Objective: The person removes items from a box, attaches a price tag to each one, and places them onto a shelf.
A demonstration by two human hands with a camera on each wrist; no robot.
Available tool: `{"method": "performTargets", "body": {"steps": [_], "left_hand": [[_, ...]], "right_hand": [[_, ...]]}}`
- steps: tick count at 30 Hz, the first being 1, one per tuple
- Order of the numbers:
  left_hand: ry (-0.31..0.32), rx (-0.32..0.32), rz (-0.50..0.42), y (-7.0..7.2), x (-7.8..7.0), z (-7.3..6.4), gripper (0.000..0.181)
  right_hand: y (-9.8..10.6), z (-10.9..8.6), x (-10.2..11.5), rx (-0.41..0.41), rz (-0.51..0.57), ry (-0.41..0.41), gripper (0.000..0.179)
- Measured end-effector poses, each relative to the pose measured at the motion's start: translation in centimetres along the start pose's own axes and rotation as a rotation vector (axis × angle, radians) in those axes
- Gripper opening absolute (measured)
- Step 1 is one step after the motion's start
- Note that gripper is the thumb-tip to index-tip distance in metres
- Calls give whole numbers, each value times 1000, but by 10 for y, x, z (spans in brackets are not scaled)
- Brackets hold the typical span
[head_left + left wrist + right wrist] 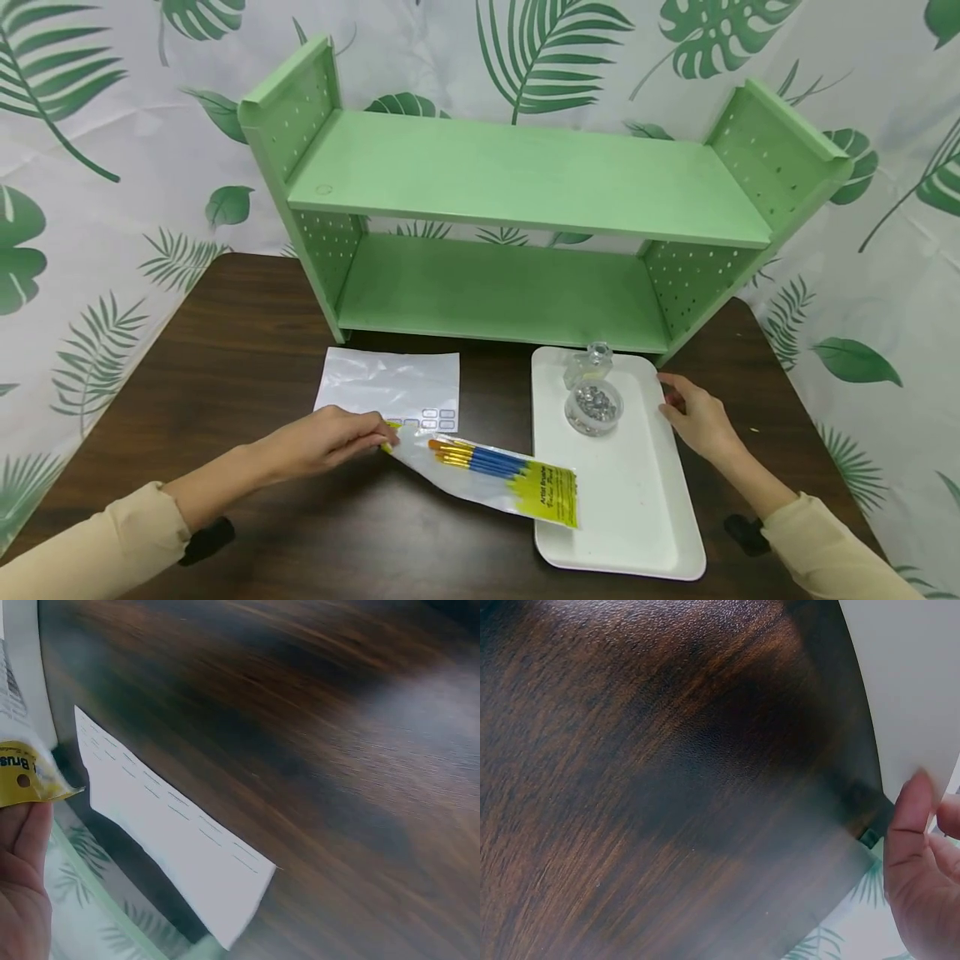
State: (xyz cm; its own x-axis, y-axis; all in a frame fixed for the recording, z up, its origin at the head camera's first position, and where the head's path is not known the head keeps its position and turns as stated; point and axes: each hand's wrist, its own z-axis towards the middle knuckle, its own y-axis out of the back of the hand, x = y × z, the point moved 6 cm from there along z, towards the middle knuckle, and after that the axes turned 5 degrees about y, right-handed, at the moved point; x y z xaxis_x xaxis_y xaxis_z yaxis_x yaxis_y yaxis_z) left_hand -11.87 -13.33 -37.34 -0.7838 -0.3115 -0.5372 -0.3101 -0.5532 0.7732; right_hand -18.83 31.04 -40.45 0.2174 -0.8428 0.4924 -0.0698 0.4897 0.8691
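Observation:
My left hand (341, 437) pinches one end of a clear-and-yellow paintbrush pack (547, 492) labelled Artist Brush. Blue-handled brushes with gold ferrules show through the plastic. The pack's far end overlaps the left side of a white tray (622, 533). In the left wrist view, the fingertips meet the yellow end of the pack (19, 776). At the tray's right rim, my right hand (701, 417) pinches the edge, its thumb against the outer wall in the right wrist view. Inside the tray stand a clear glass bottle (588, 365) and a round tub of silvery pieces (595, 407).
Behind the tray, a two-tier green shelf (495, 287) stands at the back of the dark wooden table (247, 342). A white printed sheet or pouch (390, 379) lies left of the tray, in front of the shelf. Leaf-patterned cloth (90, 208) hangs behind.

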Motion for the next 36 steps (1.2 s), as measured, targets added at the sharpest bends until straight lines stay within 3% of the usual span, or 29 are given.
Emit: {"method": "performTargets", "body": {"steps": [8, 12, 19, 26, 36], "left_hand": [[-2, -13, 33, 6, 8, -22, 16], [31, -10, 41, 7, 15, -31, 16], [89, 36, 75, 6, 23, -43, 14], [104, 78, 21, 1, 26, -53, 13], [174, 120, 74, -9, 30, -67, 13]], "right_hand": [[5, 0, -1, 6, -29, 0, 42], [4, -1, 0, 2, -34, 5, 41], [2, -2, -1, 8, -39, -5, 42], [-1, -2, -1, 27, -16, -20, 43], [-3, -1, -1, 40, 1, -21, 44]]}}
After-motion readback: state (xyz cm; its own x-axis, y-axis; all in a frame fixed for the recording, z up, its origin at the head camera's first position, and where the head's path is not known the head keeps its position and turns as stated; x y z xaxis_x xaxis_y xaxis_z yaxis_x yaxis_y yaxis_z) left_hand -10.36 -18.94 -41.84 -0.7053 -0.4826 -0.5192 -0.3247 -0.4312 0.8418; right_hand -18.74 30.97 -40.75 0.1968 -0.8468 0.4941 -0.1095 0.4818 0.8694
